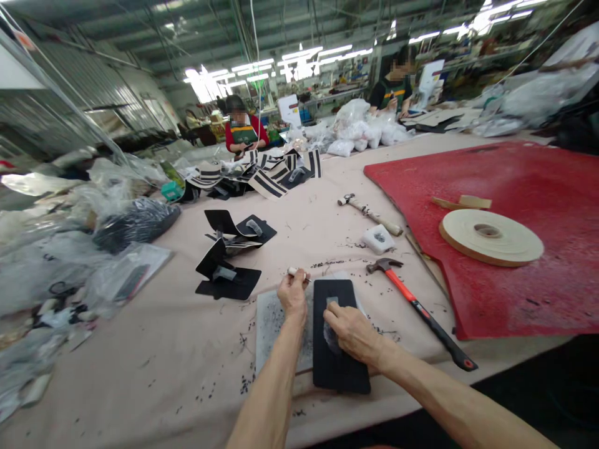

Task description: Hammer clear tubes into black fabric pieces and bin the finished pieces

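Observation:
My left hand (293,296) is closed round a short white tool (296,272) with a thin tip, above a grey board (271,327) speckled with black bits. A black rectangular panel (341,368) lies over the right part of that board. Across the panel's middle runs a plastic-wrapped strip (331,340). My right hand (352,327) pinches at this strip with its fingers pressed together, hiding part of it. Just right of the panel rests a claw hammer (412,299) with a red and black handle.
Folded black panels (234,280) lie left of my hands. Beyond are a wooden-handled hammer (369,214), a white block (378,239) and striped pieces (269,185). A tape roll (510,240) sits on a red sheet (482,299). Plastic bags (51,262) crowd the left; two people work opposite.

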The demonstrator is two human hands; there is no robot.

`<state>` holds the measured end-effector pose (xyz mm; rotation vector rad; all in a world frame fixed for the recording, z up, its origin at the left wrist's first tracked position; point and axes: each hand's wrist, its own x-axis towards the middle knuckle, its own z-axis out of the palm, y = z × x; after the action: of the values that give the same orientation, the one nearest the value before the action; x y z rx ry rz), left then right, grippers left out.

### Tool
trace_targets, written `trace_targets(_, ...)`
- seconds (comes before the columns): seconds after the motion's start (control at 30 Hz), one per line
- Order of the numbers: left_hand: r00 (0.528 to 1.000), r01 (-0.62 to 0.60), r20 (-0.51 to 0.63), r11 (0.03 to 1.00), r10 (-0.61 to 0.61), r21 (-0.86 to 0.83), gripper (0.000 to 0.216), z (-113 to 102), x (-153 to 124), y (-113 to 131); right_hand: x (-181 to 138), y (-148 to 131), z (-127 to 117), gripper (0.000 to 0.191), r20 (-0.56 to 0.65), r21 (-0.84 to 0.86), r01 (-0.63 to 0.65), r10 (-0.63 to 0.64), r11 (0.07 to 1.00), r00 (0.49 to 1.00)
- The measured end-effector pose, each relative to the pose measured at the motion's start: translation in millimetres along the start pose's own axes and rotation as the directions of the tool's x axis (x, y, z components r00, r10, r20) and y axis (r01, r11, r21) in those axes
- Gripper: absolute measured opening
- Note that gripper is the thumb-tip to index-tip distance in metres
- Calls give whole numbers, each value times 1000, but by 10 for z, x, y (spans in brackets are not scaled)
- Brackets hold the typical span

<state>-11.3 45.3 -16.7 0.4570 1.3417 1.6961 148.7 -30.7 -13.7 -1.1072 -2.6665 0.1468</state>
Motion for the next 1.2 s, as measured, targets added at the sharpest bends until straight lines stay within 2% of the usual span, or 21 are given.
trace_targets(0.1,986,-168,-2,986,168,-14,40,-122,40,382,161,-26,-376,29,-27,-156,-143,140,977,990)
trace_targets(0.2,942,-333,-41,943,332,-11,38,-292,13,759,341,-41,-753,33,-69,-247,-380,375,891,924)
trace_targets(0.3,922,-386,-13,919,388,81,38,-424,-40,861,413,-33,-903,24,-35,-187,-471,473,862,880)
trace_targets(0.4,934,-357,98,907,344,225,37,-490,-78,646,345,-18,-759,20,30,-51,-490,492,870,870)
trace_targets(0.53,943,-304,234,896,235,324,31,-454,-110,254,178,-5,-367,36,115,121,-547,536,828,837)
trace_targets(0.63,929,-291,322,899,184,328,28,-343,-119,107,116,-26,-169,43,130,268,-611,601,745,789)
trace_targets(0.73,923,-242,363,923,125,298,30,-208,-97,52,109,-73,-90,50,144,376,-650,652,660,745)
trace_targets(0.83,914,-180,401,946,61,268,34,-127,-69,-15,84,-111,-34,52,121,436,-615,634,657,764)
trace_targets(0.93,903,-183,428,936,39,302,34,-130,-66,-112,37,-119,42,43,60,466,-551,597,692,800)
trace_targets(1.07,907,-193,420,921,36,337,33,-170,-88,-186,32,-97,106,30,67,377,-529,548,760,834)
trace_targets(1.2,911,-198,412,910,33,365,33,-165,-99,-181,77,-79,106,32,91,295,-556,556,778,826)
